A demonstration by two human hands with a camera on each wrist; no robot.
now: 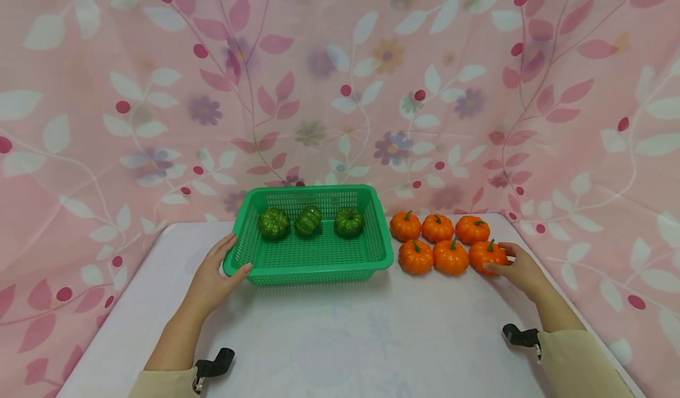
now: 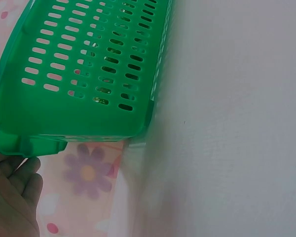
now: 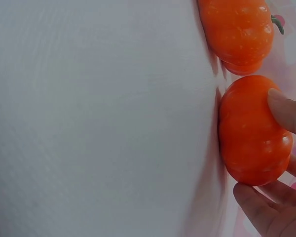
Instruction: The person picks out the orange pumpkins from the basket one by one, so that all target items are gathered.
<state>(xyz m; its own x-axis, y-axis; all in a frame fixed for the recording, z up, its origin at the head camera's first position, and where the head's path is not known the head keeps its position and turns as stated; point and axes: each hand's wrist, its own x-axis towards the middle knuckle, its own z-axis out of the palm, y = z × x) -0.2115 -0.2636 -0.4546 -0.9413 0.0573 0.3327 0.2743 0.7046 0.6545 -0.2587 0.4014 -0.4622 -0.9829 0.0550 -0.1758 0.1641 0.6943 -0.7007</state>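
My left hand point(image 1: 209, 277) holds the front left corner of a green plastic basket point(image 1: 313, 275), thumb along the front rim and fingers at the left side. In the left wrist view, fingertips point(image 2: 32, 185) lie just outside the basket's rim corner. Inside it sit three small green pumpkins: one at left point(image 1: 274, 224), a tilted one point(image 1: 308, 221) in the middle, one at right point(image 1: 349, 223). At the table's right side my right hand point(image 1: 523, 269) grips an orange pumpkin point(image 3: 251, 131) between thumb and fingers; it appears to rest on the table.
Several more orange pumpkins point(image 1: 451, 258) stand in two rows between the basket and my right hand. A white cloth point(image 1: 340, 333) covers the table. Behind it hangs a pink floral curtain point(image 1: 329, 91), close to the basket's back rim.
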